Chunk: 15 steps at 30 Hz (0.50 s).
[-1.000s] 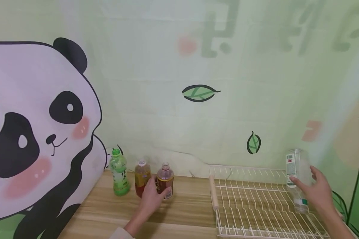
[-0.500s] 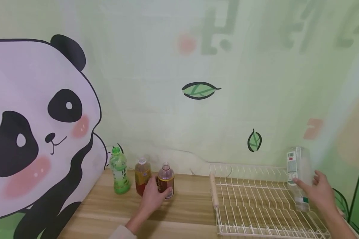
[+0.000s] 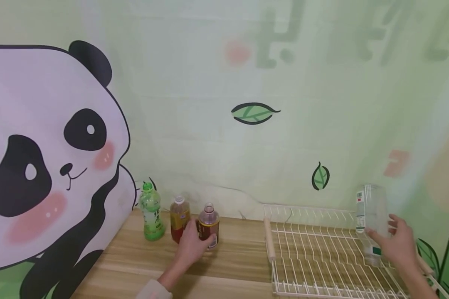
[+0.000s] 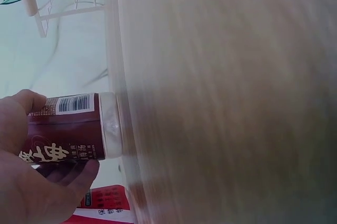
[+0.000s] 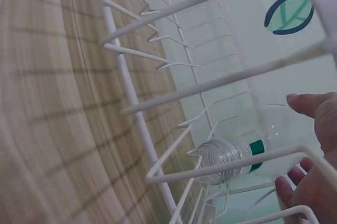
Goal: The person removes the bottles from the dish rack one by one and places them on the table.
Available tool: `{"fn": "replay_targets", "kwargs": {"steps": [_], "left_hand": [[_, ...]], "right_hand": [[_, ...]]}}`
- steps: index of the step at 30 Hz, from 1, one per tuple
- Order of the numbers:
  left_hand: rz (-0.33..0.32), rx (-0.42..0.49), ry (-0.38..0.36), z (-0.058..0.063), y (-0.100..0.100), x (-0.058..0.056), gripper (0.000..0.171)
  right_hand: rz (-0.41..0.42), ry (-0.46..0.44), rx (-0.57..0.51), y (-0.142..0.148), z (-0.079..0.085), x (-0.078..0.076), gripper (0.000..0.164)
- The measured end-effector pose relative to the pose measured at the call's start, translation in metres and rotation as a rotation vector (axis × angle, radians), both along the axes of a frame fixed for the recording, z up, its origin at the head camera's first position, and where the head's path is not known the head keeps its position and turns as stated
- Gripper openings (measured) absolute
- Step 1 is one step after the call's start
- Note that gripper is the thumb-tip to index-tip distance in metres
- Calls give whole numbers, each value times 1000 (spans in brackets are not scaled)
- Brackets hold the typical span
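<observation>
In the head view my left hand (image 3: 193, 244) grips a small uncapped bottle with a dark red label (image 3: 208, 229). The left wrist view shows my thumb and fingers on opposite sides of that label, with the bottle's clear base (image 4: 110, 125) right at the tabletop. My right hand (image 3: 398, 241) loosely holds a clear, colourless plastic bottle (image 3: 375, 209) over the wire rack, thumb in front and fingers at its right side. Seen from the right wrist, the clear bottle's ridged end (image 5: 217, 159) sits among the white wires, and a green band circles it.
A white wire rack (image 3: 310, 245) with a wooden handle (image 3: 269, 240) takes up the table's right side. Beside my left hand stand an amber-labelled bottle (image 3: 179, 218) and a green bottle (image 3: 152, 211). A printed wall cloth (image 3: 194, 124) hangs behind the wooden table (image 3: 235, 257).
The clear bottle has shifted slightly left and turned, so its label shows narrower. My left hand stays on the dark red-labelled bottle. The head view has swung slightly.
</observation>
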<state>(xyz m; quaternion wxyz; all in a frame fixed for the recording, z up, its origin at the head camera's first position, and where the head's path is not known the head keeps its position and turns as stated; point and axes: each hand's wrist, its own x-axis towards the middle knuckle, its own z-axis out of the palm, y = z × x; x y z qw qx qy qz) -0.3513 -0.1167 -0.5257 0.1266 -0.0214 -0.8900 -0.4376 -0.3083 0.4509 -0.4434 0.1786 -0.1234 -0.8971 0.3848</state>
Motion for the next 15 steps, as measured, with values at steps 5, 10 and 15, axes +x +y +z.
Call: {"fn": "replay_targets", "kwargs": {"steps": [5,10,15], "left_hand": [[1,-9,13,1,0,0,72],[0,-8,11,1,1,0,73],[0,-5,5,2,1,1,72]], "right_hand": [[-11,-59,-15,-1,-3,-3,102],[-10,-170,-43,2,-5,-3,109],[85,-221,7,8,-8,-1,109]]}}
